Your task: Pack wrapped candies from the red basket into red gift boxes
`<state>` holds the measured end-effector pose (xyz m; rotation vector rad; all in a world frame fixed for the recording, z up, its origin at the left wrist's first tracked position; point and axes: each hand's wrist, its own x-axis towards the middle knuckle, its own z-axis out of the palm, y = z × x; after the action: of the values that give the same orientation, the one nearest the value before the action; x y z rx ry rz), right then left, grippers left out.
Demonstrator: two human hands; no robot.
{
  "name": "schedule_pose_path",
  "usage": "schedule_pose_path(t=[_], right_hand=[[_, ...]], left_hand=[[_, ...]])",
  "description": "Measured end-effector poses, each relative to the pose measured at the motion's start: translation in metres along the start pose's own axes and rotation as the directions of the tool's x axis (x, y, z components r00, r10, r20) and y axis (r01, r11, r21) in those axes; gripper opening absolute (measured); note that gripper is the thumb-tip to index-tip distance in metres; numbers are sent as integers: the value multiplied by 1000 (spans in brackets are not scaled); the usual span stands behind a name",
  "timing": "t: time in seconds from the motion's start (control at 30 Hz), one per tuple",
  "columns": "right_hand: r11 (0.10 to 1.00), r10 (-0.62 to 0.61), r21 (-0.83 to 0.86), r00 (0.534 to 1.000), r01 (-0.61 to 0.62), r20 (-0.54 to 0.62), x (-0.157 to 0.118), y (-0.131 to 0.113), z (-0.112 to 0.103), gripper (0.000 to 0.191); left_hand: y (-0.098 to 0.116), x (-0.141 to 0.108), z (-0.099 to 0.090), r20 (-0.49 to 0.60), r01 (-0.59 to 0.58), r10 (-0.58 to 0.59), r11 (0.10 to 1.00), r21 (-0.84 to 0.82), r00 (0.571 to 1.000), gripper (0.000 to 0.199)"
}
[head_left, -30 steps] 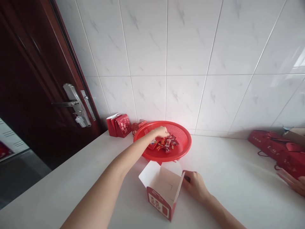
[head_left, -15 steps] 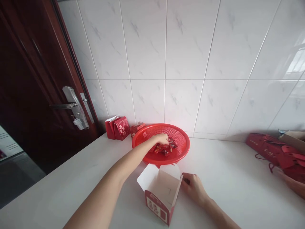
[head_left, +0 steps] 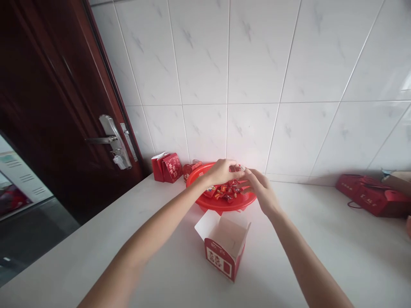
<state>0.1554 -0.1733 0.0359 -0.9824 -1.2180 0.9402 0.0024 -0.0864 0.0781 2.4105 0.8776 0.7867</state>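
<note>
Above the red plastic basket [head_left: 205, 206], my left hand [head_left: 224, 172] and my right hand [head_left: 260, 188] meet at the fingertips. The left thumb and fingers are drawn together near a small pale item [head_left: 242, 168], too small to name. My right hand has its fingers apart, some pointing down and left over the basket. Red-wrapped candies [head_left: 226, 192] lie in the basket, partly hidden by the hands. In front of it stands an open red and white carton [head_left: 221, 256], flaps up, with no hand touching it.
Small red gift boxes [head_left: 167, 167] and a round red item [head_left: 189, 170] stand by the tiled wall at the left. More red boxes [head_left: 372, 196] lie on the white table [head_left: 144, 231] at the right. A dark wooden door [head_left: 64, 107] is beyond the left edge.
My left hand has risen out of the candies. My right hand has let go of the carton's side and moved up to meet the left over the basket.
</note>
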Motion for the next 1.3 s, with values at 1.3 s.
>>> schedule_pose_path(t=[1.3], right_hand=[[974, 87, 195, 984, -116, 153, 18, 18, 16, 46]], left_hand=[[-30, -44, 26, -258, -49, -61, 915, -400, 964, 29]])
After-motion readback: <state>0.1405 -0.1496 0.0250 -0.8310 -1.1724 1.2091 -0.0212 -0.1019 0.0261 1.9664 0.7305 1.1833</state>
